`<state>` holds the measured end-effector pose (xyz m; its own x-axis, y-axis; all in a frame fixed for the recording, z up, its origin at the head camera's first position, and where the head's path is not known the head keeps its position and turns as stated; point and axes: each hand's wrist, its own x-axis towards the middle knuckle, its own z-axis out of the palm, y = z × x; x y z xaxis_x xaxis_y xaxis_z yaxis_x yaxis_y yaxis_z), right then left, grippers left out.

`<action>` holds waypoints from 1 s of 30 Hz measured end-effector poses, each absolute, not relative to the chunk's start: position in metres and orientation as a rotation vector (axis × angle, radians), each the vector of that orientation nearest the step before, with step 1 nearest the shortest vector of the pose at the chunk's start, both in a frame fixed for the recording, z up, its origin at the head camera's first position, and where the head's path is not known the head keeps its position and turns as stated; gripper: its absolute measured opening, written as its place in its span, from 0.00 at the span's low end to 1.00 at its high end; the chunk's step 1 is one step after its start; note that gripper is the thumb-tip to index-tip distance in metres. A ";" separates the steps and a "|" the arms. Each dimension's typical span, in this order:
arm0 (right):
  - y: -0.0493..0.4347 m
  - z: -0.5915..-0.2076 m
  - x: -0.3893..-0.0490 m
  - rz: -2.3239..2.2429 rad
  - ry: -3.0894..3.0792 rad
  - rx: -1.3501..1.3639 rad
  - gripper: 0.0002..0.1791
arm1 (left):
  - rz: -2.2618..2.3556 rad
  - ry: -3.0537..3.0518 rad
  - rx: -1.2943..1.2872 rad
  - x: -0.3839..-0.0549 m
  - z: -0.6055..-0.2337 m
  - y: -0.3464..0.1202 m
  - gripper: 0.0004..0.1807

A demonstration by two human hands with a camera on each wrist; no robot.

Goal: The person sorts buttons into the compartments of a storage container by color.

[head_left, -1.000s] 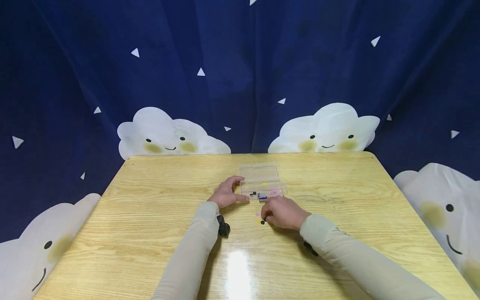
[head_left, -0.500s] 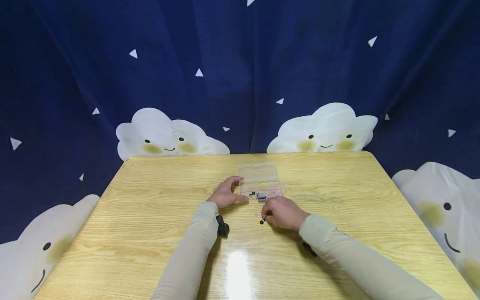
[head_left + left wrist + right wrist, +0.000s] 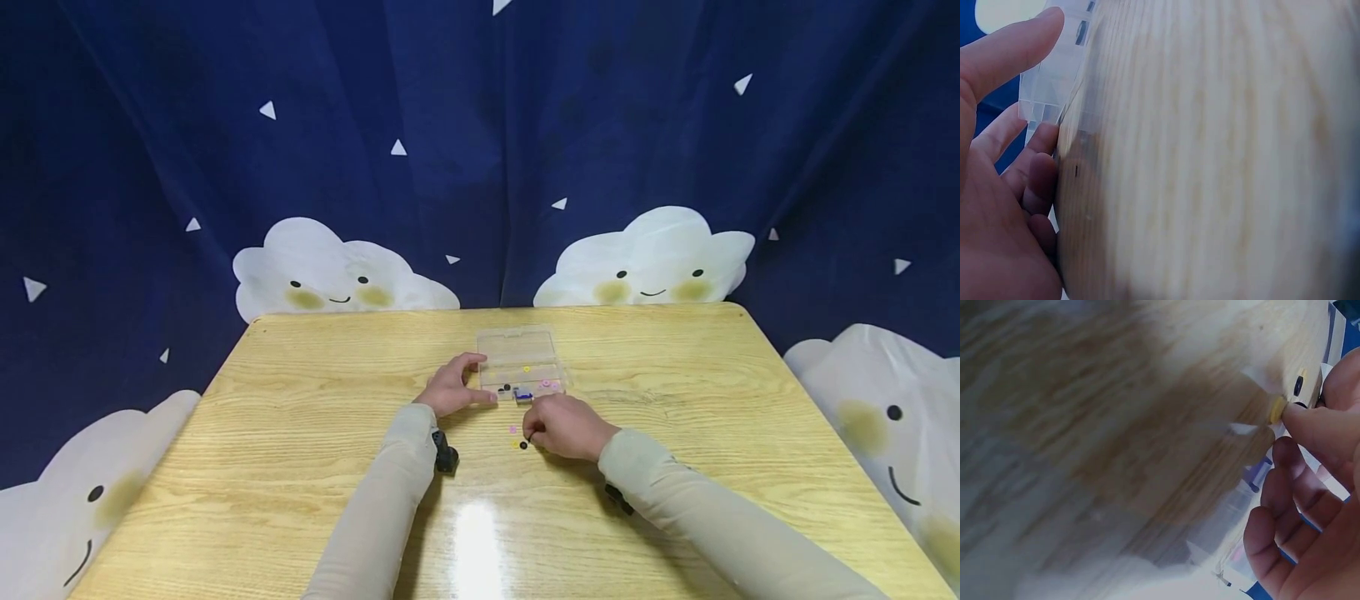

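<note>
In the head view my left hand point(image 3: 452, 387) holds the left end of a clear plastic box point(image 3: 517, 343) whose lid lies back. Its thumb is at the front corner and its fingers at the far side. The left wrist view shows the clear box point(image 3: 1054, 78) between thumb and fingers. In front of the box, my right hand point(image 3: 567, 427) pinches a small black disc point(image 3: 1299, 405) between thumb and index finger, partly hidden. A yellow piece point(image 3: 1277, 410) lies by the thumb tip. Another black disc point(image 3: 523, 445), a yellow piece point(image 3: 515, 444) and a pink piece point(image 3: 513, 429) lie nearby.
Inside the box are a yellow ring point(image 3: 527, 368), pink pieces point(image 3: 546, 383) and black pieces point(image 3: 507, 387). A small blue-and-clear item point(image 3: 523, 396) sits at the box's front edge. The wooden table point(image 3: 322, 483) ends at a dark blue curtain point(image 3: 450, 150).
</note>
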<state>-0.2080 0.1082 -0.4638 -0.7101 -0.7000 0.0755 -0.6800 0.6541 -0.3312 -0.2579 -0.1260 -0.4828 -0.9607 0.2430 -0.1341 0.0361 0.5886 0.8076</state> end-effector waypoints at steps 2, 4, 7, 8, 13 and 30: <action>0.109 -0.465 -0.208 -0.520 2.802 -1.180 0.12 | 1.303 2.588 0.227 -0.258 -0.483 -0.126 0.41; 0.109 -0.466 -0.208 -0.516 2.800 -1.177 0.11 | 1.296 2.588 0.222 -0.258 -0.484 -0.126 0.41; 0.110 -0.466 -0.207 -0.518 2.798 -1.189 0.10 | 1.284 2.596 0.218 -0.258 -0.484 -0.126 0.41; 0.110 -0.466 -0.207 -0.516 2.799 -1.187 0.10 | 1.284 2.597 0.219 -0.258 -0.485 -0.125 0.41; 0.112 -0.463 -0.206 -0.515 2.814 -1.181 0.09 | 1.280 2.612 0.229 -0.260 -0.485 -0.125 0.40; 0.118 -0.453 -0.216 -0.523 2.874 -1.186 0.08 | 1.287 2.601 0.223 -0.260 -0.485 -0.125 0.41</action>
